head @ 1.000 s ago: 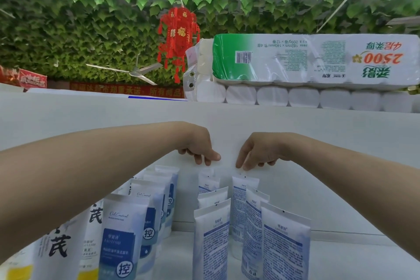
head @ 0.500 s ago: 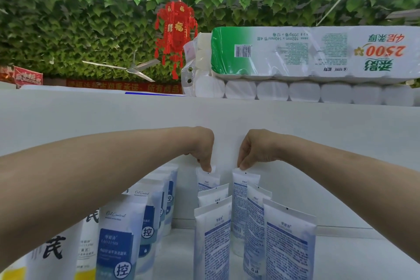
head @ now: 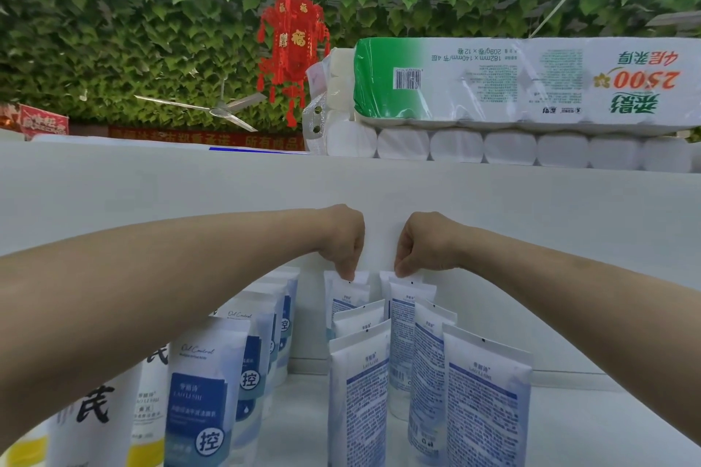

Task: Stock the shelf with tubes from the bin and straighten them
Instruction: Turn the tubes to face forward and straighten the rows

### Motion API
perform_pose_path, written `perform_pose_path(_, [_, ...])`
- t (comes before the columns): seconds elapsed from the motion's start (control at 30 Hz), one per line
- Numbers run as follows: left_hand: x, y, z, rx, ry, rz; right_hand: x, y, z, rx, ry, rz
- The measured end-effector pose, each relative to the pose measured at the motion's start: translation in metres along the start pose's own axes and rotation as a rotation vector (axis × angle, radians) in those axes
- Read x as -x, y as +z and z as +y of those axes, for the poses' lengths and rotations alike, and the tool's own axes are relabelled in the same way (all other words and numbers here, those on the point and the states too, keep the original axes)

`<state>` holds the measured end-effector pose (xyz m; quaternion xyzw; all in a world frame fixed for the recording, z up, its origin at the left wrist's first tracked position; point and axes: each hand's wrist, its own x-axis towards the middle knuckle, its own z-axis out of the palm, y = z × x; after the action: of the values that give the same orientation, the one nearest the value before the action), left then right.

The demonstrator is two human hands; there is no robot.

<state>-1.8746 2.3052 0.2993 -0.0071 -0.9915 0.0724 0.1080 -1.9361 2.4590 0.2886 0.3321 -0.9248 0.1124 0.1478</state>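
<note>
White shelf [head: 591,428] holds upright tubes [head: 360,390], left hand [head: 343,239] and right hand [head: 421,244] pinching rearmost

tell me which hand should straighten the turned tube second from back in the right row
Probably right: the right hand pinches the rear tube of that row, directly behind the turned tube, while the left hand pinches the neighbouring row's rear tube.

**Print on the shelves**

Upper right, the toilet-roll pack [head: 531,87] lies upside down, reading "2500", "182mm × 140mm" and "209g". Top centre, the red lantern [head: 292,45] carries 福. Lower left, the nearest blue tube [head: 205,390] says "Oil Control" and a circled 控.
</note>
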Motion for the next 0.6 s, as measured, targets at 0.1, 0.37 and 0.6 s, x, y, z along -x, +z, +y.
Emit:
perform_pose_path(0.1, [-0.0019, 0.001, -0.0018, 0.022, 0.018, 0.005, 0.0003, -0.0001, -0.0014, 0.023, -0.008, -0.015])
perform_pose_path(0.37, [-0.0054, 0.0011, -0.0071, 0.074, -0.005, -0.02, -0.0006, -0.0016, -0.0069, 0.054, 0.007, -0.023])
perform_pose_path(0.6, [-0.0074, 0.003, -0.0077, 0.134, -0.046, -0.025, 0.0002, -0.0013, -0.0083, 0.039, 0.005, -0.016])
